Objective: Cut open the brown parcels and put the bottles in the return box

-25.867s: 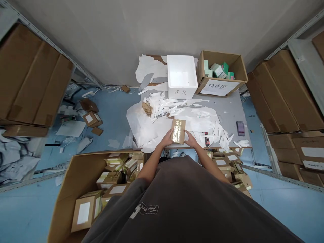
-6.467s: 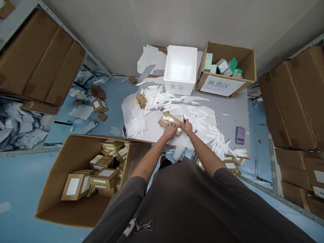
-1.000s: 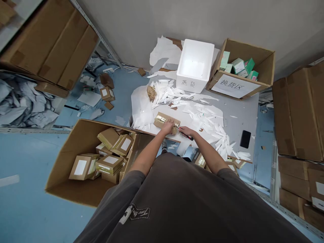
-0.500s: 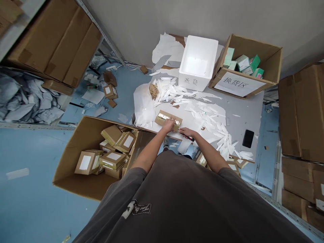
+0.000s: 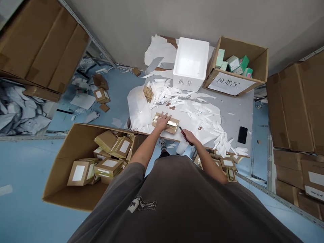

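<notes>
A small taped cardboard box (image 5: 174, 125) lies at the front edge of the table, its shiny tape strip facing up. My left hand (image 5: 163, 121) rests flat on top of it with fingers spread. In my right hand (image 5: 189, 136) is a red and black utility knife (image 5: 184, 134), just right of the box and apart from it, blade pointing toward the box. Torn white paper strips (image 5: 162, 94) cover much of the table around the box, with a crumpled brown paper (image 5: 148, 93) among them.
A white bin (image 5: 190, 60) and a carton (image 5: 234, 84) with green and white boxes stand at the back. A phone (image 5: 242, 135) lies at the table's right. To the left, a large open carton (image 5: 59, 168) holds several parcels. Shelves with brown cartons (image 5: 291, 104) flank both sides.
My left hand has shifted from the box's right end to flat on its top, and the box has turned to show its taped face. The knife has come away from the box.
</notes>
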Demonstrator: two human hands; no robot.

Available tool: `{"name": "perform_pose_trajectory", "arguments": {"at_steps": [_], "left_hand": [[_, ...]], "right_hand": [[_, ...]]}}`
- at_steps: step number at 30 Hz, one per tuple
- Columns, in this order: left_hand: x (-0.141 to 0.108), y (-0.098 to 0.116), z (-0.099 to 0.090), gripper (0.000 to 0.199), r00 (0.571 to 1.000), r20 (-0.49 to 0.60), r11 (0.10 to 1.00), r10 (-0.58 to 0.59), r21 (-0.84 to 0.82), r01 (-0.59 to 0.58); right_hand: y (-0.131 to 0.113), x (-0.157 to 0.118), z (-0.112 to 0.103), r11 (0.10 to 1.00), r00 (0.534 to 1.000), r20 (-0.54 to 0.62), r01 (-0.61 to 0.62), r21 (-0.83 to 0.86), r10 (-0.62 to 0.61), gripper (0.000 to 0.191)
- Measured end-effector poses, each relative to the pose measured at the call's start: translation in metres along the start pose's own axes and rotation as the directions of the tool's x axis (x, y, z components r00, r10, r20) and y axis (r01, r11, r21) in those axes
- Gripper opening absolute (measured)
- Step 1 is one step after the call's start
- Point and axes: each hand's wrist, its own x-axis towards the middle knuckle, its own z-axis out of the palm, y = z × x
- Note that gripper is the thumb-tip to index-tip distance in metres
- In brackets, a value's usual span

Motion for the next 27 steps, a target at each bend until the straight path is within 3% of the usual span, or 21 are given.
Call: {"name": "perform_pose_trajectory", "arguments": {"at_steps": [5, 8, 16, 19, 21, 22, 24, 27], "left_hand": [[0.000, -0.004, 0.003, 0.070, 0.983, -0.122, 0.990, 0.140, -0.005, -0.141], [-0.008, -0.001, 0.013, 0.060, 0.968, -0.210, 0.988, 0.138, -0.039, -0.150], [-0.022, 0.006, 0.029, 0.058, 0.967, -0.241, 0.979, 0.087, -0.158, -0.128], [-0.023, 0.005, 0.030, 0.054, 0.967, -0.241, 0.979, 0.076, -0.167, -0.118], [-0.023, 0.005, 0.031, 0.050, 0.963, -0.261, 0.979, 0.068, -0.167, -0.115], [-0.023, 0.005, 0.031, 0.049, 0.960, -0.270, 0.979, 0.067, -0.166, -0.115], [-0.024, 0.005, 0.031, 0.050, 0.959, -0.277, 0.979, 0.065, -0.167, -0.114], [-0.027, 0.004, 0.031, 0.055, 0.964, -0.258, 0.982, 0.058, -0.161, -0.102]], "right_hand": [[-0.013, 0.004, 0.007, 0.947, 0.990, -0.064, 0.097, -0.306, -0.122, 0.035], [-0.018, 0.010, 0.009, 0.896, 0.989, -0.083, 0.076, -0.438, -0.124, 0.030], [-0.024, 0.025, 0.034, 0.887, 0.969, -0.240, -0.052, -0.459, -0.067, 0.023], [-0.002, 0.010, 0.007, 0.918, 0.904, -0.424, -0.214, -0.333, 0.056, 0.025], [0.016, -0.002, -0.021, 0.931, 0.790, -0.593, -0.318, -0.178, 0.156, 0.031], [0.024, -0.007, -0.034, 0.949, 0.781, -0.611, -0.279, -0.149, 0.133, 0.034], [0.036, -0.012, -0.048, 0.985, 0.824, -0.557, -0.160, -0.056, 0.102, 0.041], [0.045, -0.006, -0.043, 0.965, 0.843, -0.505, -0.059, 0.257, 0.185, 0.053]]}}
